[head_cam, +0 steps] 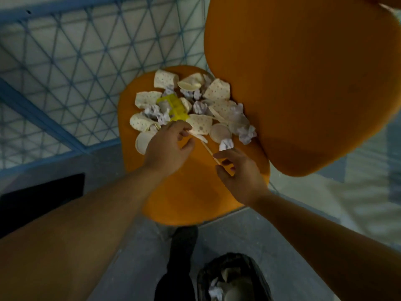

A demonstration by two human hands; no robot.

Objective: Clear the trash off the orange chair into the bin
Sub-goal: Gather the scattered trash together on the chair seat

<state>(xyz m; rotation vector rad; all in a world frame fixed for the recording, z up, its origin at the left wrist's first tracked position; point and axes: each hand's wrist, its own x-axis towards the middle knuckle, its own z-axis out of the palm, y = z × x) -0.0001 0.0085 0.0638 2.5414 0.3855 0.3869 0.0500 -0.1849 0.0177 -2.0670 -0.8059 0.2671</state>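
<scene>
The trash sits heaped on the far half of the orange chair (191, 192) seat, up against its backrest: crushed dotted paper cups (200, 126), round lids (220, 132), crumpled paper balls (246, 133) and a yellow plastic piece (174, 107). The seat's near half is bare, probably because the person works from the closest edge inward. The left hand (168, 146) reaches the heap's near edge, fingers curled as if closing on a flattened cup; whether it has a firm hold cannot be told. The right hand (238, 172) hovers just nearer than the heap, fingers loosely spread and grasping nothing, its fingertips at the near end of a thin wooden stick (209, 152), likely its next pick. The bin (233, 276), black-lined and already holding some paper, stands on the floor just in front of the chair, within an easy drop.
</scene>
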